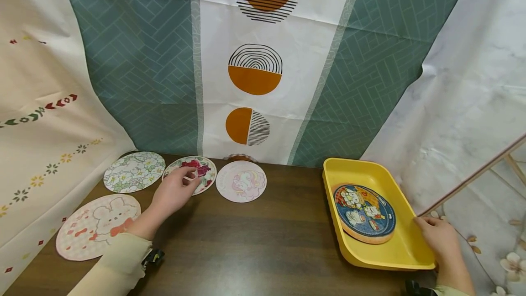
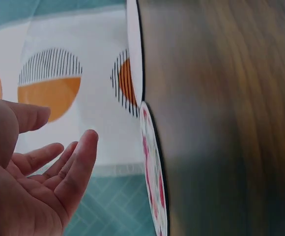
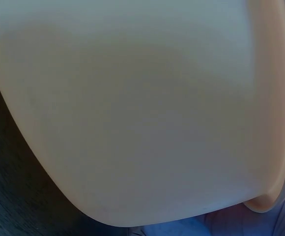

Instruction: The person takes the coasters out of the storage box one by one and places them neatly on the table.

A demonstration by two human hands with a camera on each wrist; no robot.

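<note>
Rose-print disc point(image 1: 205, 171) lies left of the yellow tray point(image 1: 407, 246); our left hand point(image 1: 174, 192) hovers there, loosely spread, our right hand point(image 1: 441, 237) grips the tray — the disc's thinness could make us fumble.

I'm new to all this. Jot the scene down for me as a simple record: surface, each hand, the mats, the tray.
Surface: dark wooden table
Left hand: fingers apart, holding nothing, above the rose mat
Right hand: holds the right rim of the yellow tray
Other mats on table: green-flowered mat, plain-edged pink mat, animal-face mat
In tray: round denim-patterned mat, tan edge beneath; cannot tell whether stacked
Backdrop: patterned cloth
</note>
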